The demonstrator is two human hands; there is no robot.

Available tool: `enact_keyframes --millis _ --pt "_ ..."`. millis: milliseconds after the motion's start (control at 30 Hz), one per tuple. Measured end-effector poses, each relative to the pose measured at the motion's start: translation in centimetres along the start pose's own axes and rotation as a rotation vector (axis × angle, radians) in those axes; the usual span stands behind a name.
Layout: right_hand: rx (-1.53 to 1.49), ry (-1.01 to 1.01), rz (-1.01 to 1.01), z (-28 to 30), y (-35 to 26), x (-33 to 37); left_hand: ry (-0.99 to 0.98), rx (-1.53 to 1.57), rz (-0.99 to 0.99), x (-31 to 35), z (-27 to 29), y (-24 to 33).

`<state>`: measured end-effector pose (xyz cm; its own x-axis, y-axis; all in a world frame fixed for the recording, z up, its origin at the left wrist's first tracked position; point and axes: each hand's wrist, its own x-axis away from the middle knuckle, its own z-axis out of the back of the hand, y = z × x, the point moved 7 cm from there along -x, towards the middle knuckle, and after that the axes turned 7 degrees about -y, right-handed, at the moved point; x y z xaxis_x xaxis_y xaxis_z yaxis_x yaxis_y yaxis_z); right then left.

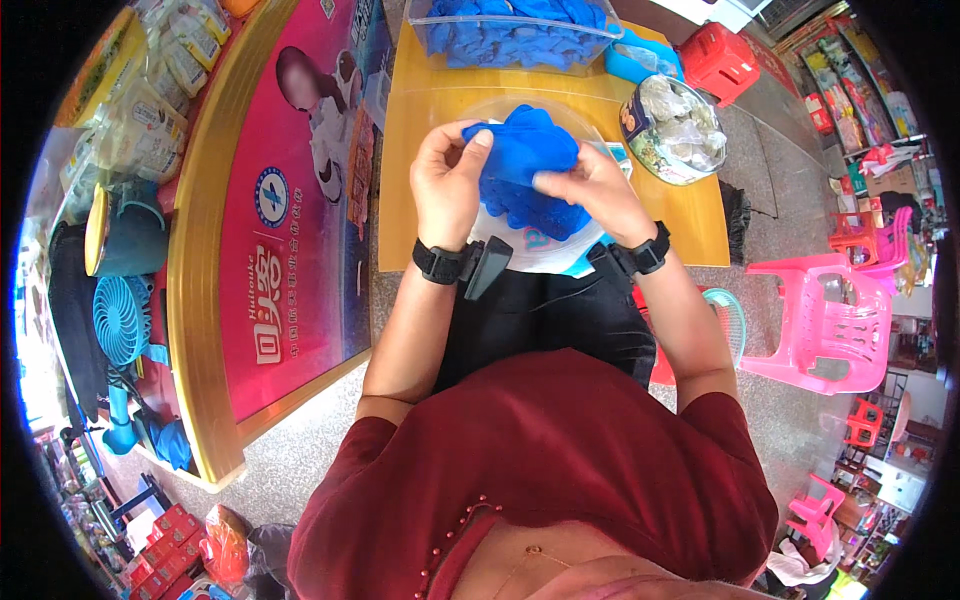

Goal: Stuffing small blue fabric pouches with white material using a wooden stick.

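Observation:
A soft, bright blue piece of thin, cloth-like material (528, 148) is stretched between my two hands above the table; its exact kind I cannot make out. My left hand (447, 185) pinches its upper left corner between thumb and fingers. On the other side my right hand (603, 195) grips its right edge, thumb in front and the other fingers partly hidden behind. Beneath the piece lies more crumpled blue material (545, 215), over a white printed bag or sheet (530, 256) near my lap. Black bands circle both my wrists.
On the yellow table (415, 120), a clear bin (520, 60) of blue pieces stands at the back, beside a light-blue basket (643, 58). A round tin (673, 130) holds crumpled plastic. Red stool (720, 62) and pink chair (825, 325) stand right; a gold-edged counter (190, 270) left.

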<state>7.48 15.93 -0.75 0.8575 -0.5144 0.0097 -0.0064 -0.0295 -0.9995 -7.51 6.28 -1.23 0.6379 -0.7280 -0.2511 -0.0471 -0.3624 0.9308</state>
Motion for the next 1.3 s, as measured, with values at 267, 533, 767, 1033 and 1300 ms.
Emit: enact_keyframes --millis 267,533,767,1033,1300 --pt "-0.133 0.21 -0.012 2.2 0.6 0.1 -0.235 -0.2 0.061 0.0 -1.3 0.1" --pt "0.424 0.167 0.056 2.4 1.6 -0.2 -0.216 -0.638 -0.043 0.4 -1.3 -0.2" --pt "0.305 0.087 0.116 2.2 -0.5 -0.1 -0.208 -0.705 -0.244 0.6 -2.4 2.5" --pt "0.089 0.042 0.046 0.4 -1.5 0.6 -0.185 -0.133 0.056 0.7 -1.9 -0.6" --pt "0.039 0.166 0.011 -0.5 0.3 1.4 -0.142 -0.115 0.069 0.5 -1.3 -0.6"
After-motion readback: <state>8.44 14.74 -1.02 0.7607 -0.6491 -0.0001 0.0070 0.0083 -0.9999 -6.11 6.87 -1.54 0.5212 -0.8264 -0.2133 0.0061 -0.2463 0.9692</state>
